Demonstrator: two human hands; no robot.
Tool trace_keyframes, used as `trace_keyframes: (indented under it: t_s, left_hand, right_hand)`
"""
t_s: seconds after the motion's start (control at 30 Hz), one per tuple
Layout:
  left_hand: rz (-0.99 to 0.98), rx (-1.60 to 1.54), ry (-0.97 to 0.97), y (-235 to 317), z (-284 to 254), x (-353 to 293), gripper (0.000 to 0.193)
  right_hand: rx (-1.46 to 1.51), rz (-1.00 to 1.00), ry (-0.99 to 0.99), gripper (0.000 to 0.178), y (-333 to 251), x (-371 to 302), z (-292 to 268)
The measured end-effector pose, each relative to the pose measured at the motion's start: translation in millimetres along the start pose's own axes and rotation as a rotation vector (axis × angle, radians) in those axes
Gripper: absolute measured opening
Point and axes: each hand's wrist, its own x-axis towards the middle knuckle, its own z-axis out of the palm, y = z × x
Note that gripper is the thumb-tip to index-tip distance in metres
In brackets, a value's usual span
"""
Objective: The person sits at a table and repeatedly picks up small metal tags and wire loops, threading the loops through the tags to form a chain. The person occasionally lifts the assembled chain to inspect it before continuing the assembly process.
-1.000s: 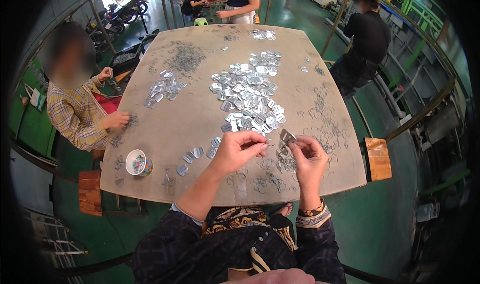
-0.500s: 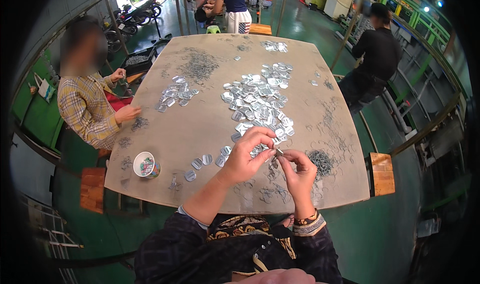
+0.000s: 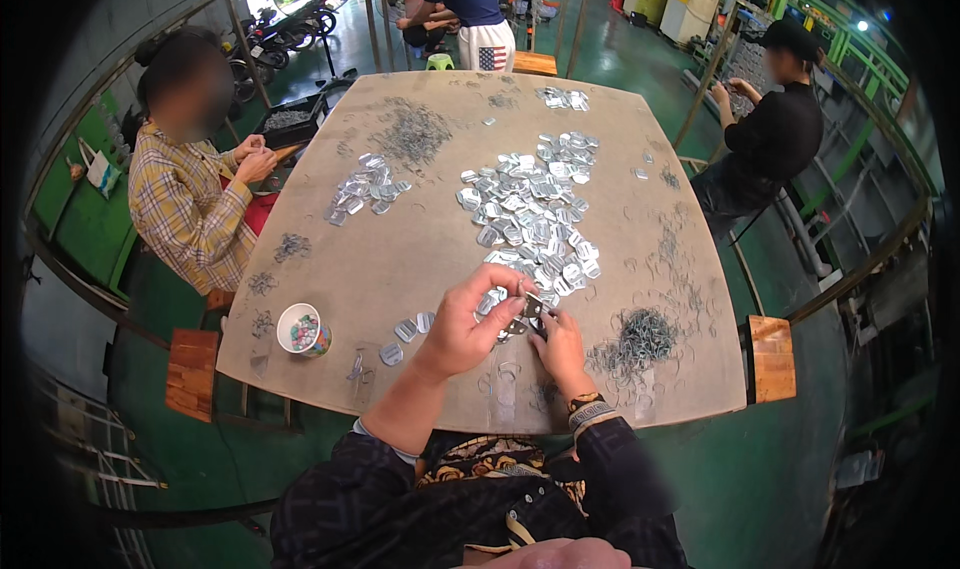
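Note:
My left hand (image 3: 468, 321) is closed, with thumb and forefinger pinching a small slotted metal plate (image 3: 533, 305) above the near part of the table. Close against that plate's lower right side is my right hand (image 3: 562, 353). Its thumb and forefinger are pressed together, and what they hold is too small to make out. Just beyond my hands spreads a large heap of silvery slotted plates (image 3: 530, 207). A few more plates (image 3: 392, 354) lie to the left of my left forearm. Right of my right hand sits a tangled pile of thin wire clips (image 3: 646, 337).
On the tan table (image 3: 320, 259) stands a paper cup (image 3: 323, 342) of small coloured pieces. Further plates (image 3: 366, 189) and loose wire clips (image 3: 415, 137) lie farther off. Co-workers sit at left and right; wooden stools (image 3: 771, 354) flank the table.
My right hand has dropped down and left, close beside the plate. My left hand has shifted slightly left and down. The left co-worker's hands have come together, off the table.

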Motion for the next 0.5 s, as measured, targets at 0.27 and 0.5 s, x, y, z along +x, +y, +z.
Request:
trace_keyframes:
  t_s: [0.27, 0.5]
  left_hand:
    - [0.004, -0.027, 0.109, 4.2, -6.1, -2.3, 0.007]
    - [0.012, -0.041, 0.08, 3.3, -3.0, -1.7, 0.007]
  right_hand:
    - [0.074, 0.133, 0.069, 0.046, 15.5, 4.1, 9.0]
    - [0.1, 0.209, 0.139, 0.041, 28.1, 12.3, 18.8]
